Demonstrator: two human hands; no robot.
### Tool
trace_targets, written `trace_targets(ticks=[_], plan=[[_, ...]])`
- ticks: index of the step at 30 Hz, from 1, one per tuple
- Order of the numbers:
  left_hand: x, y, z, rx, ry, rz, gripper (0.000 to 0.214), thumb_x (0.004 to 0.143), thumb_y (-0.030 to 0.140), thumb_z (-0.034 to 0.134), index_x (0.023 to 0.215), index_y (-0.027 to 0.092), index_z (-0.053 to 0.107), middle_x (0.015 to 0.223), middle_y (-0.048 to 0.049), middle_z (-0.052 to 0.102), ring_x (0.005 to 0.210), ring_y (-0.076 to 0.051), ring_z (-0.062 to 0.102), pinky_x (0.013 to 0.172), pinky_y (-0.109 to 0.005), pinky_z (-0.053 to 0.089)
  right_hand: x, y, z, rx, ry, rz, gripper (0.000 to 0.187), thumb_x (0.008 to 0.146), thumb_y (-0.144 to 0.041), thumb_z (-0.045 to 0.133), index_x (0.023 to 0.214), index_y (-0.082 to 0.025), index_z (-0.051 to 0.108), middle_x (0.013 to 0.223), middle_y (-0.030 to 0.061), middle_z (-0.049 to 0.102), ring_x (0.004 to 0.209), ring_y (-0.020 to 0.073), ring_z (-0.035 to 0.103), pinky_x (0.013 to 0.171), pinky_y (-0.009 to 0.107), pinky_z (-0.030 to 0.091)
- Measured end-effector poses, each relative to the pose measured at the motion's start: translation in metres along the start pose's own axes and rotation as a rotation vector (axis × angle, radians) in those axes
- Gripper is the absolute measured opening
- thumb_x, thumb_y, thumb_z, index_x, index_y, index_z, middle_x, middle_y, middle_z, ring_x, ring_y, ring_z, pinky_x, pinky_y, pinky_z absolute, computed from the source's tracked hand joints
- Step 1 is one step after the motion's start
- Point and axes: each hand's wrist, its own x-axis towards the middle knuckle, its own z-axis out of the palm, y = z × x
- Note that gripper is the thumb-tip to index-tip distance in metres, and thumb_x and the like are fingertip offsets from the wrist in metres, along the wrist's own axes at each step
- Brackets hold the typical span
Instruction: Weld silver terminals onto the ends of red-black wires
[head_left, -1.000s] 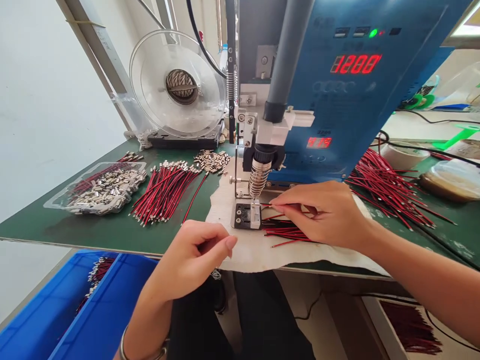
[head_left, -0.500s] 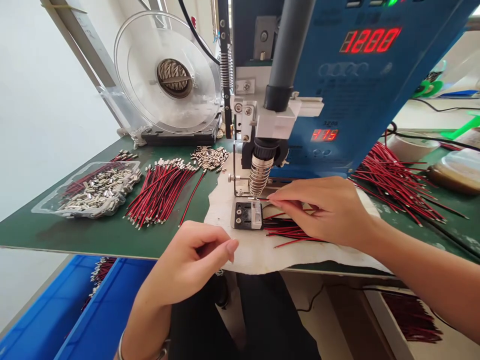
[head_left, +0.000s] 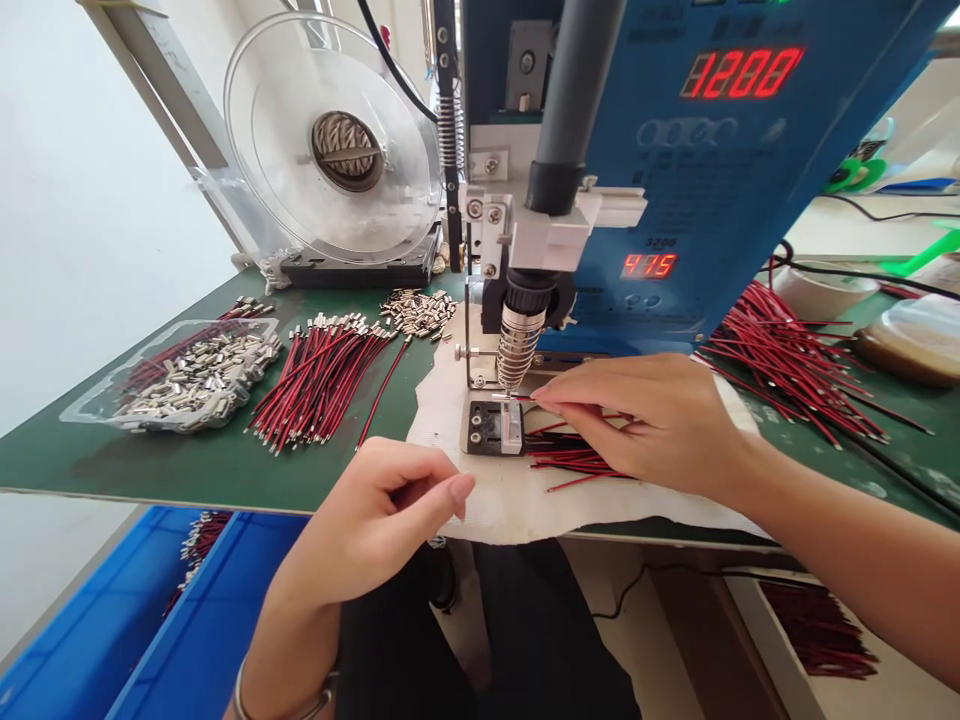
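Thumb and fingertips of my right hand [head_left: 645,420] pinch a thin red wire [head_left: 528,398], most of it hidden by the hand. Its far end meets a small metal connector [head_left: 504,397] on the fixture block [head_left: 487,428], right under the spring-wrapped tip of the soldering machine [head_left: 519,350]. Below my right palm, loose red and black wires [head_left: 566,458] lie on a white cloth [head_left: 510,510]. My left hand [head_left: 390,510] hovers at the table's front edge, left of the block, its fingers curled and thumb pressed to the index finger; whatever it may hold is hidden.
At left are a clear tray [head_left: 187,385] of metal connectors, a bundle of finished wires [head_left: 319,390] and a connector heap [head_left: 420,313]. More red wires [head_left: 787,360] lie at right. Behind stands the machine's blue housing [head_left: 675,190]. Blue bins [head_left: 217,620] sit below the table.
Both hands hold almost the same pose. The view has shifted very slightly, and the machine's lower red display has changed to 415.
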Motion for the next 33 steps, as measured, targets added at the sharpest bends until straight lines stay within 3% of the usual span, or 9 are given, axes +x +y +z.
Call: trace_targets(ticks=[13,33], plan=[[0.0000,-0.0004,0.0001,0.017,0.001,-0.003,0.043,0.098,0.035,0.055,0.060,0.016,0.061,0.048,0.0020,0.048,0.047,-0.009,0.039,0.048,-0.025,0.027,-0.0011,-0.0005,0.0005,0.002,-0.013,0.035,0.020,0.093,-0.007,0.063,0.092,-0.025,0.072,0.085,-0.0034,0.082,0.071,0.0131,0.077,0.063,0.023,0.062],[-0.0014,-0.0004,-0.0003,0.031,0.003,0.002,0.043,0.097,0.034,0.055,0.058,0.017,0.059,0.048,0.0032,0.044,0.047,-0.008,0.036,0.047,-0.025,0.026,-0.0026,-0.0024,-0.0027,-0.046,0.000,-0.051,0.023,0.092,-0.008,0.063,0.093,-0.028,0.073,0.090,-0.0030,0.083,0.073,0.0143,0.078,0.063,0.027,0.064]])
